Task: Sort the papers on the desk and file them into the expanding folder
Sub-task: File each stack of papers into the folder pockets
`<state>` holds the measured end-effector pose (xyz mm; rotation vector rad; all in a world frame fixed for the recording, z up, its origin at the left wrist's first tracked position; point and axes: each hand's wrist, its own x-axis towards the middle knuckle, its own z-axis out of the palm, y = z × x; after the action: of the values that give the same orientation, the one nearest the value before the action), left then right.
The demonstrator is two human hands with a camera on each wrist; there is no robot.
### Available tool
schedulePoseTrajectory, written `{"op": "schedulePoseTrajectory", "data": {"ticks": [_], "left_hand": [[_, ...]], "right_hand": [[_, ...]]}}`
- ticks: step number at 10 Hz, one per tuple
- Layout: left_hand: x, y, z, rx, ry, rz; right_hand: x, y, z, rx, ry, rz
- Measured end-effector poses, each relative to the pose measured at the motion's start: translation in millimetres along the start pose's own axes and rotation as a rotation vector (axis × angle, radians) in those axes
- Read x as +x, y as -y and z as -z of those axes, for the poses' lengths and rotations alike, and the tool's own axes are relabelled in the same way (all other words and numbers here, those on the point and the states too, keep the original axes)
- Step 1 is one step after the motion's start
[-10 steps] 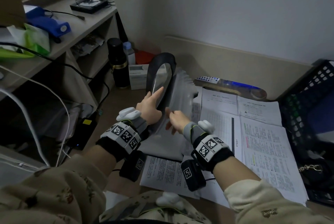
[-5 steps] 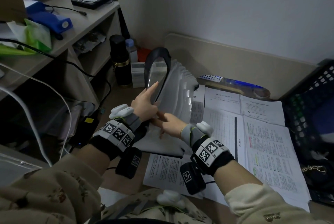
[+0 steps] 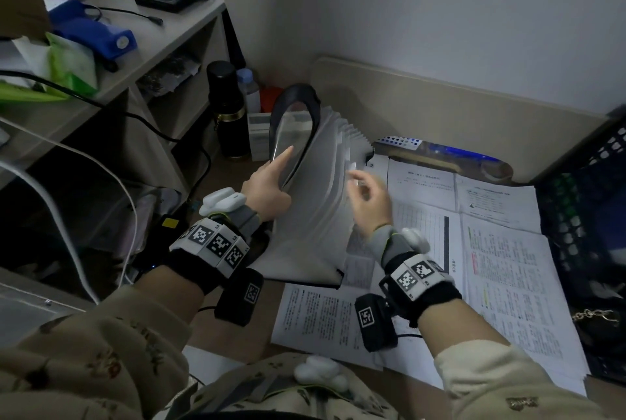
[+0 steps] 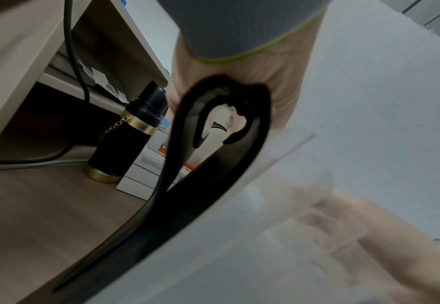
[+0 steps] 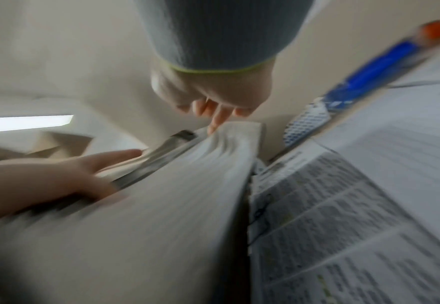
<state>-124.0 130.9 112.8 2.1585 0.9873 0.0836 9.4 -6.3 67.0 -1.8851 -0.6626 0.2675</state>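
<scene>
Both hands meet the expanding folder (image 3: 315,202): your left hand (image 3: 267,189) grips its front flap; your right hand (image 3: 371,202), loosely open, nearer the papers (image 3: 508,270).

Black flask (image 3: 229,111) beside white boxes (image 3: 259,135); black crate (image 3: 589,216) right.

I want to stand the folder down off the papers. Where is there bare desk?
Bare wood shows left of the expanding folder, in front of the black flask and white boxes. A narrow strip lies along the near edge. Right of the folder, papers run to the black crate.
</scene>
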Motion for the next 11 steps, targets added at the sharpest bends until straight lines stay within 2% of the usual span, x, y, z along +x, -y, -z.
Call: {"op": "schedulePoseTrajectory", "data": {"ticks": [1, 2, 3, 4, 5, 6, 7, 9, 11], "left_hand": [[1, 1, 2, 0.008, -0.005, 0.018], [1, -3, -1, 0.033, -0.003, 0.019], [1, -9, -7, 0.058, 0.007, 0.023], [0, -12, -15, 0.062, 0.028, 0.010], [1, -9, -14, 0.056, 0.028, 0.028], [2, -7, -10, 0.043, 0.012, 0.051], [0, -7, -5, 0.041, -0.011, 0.054], [-1, -6, -1, 0.035, -0.014, 0.070], [-1, -5, -1, 0.025, -0.001, 0.070]], "right_hand": [[1, -36, 18, -0.076, -0.129, -0.250], [-16, -77, 26, -0.269, 0.091, -0.435], [-35, -98, 17, -0.538, 0.365, -0.518], [-48, -115, 5, -0.756, 0.544, -0.489], [-62, -128, -1, -0.918, 0.725, -0.345], [-69, -137, 1, -0.952, 0.681, -0.339], [-67, -141, 9, -0.976, 0.606, -0.448], [-66, -134, 13, -0.909, 0.522, -0.558], [-72, -141, 11, -0.921, 0.613, -0.477]]}}
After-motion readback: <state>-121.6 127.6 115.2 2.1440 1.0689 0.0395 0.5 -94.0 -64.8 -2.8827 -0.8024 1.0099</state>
